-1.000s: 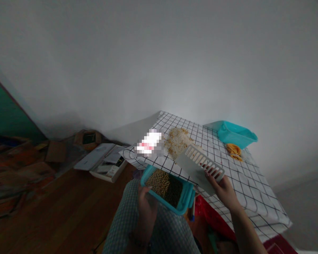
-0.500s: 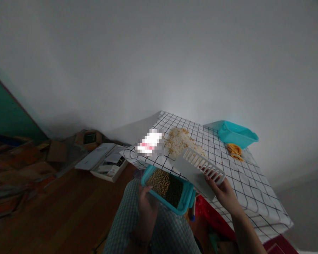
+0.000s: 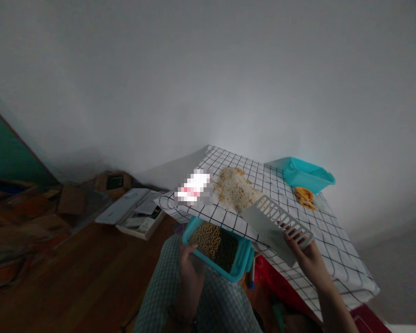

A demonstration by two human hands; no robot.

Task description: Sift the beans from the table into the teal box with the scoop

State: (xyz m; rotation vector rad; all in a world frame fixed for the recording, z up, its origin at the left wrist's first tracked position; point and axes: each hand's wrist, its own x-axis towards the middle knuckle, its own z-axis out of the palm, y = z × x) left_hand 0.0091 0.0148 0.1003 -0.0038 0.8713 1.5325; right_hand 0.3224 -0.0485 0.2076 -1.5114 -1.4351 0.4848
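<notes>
Slotted white scoop (image 3: 275, 223) is clamped in the right hand's (image 3: 310, 261) fingers above the checked tablecloth (image 3: 319, 240), near the grain pile (image 3: 234, 189), while the left hand (image 3: 190, 273) grips the teal box (image 3: 217, 247) of beans at the table edge over the lap.

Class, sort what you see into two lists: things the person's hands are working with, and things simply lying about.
In hand:
left hand holding teal box of beans
right hand holding white slotted tray

Lying about:
teal tub
grain pile
orange peels
papers on floor
</notes>
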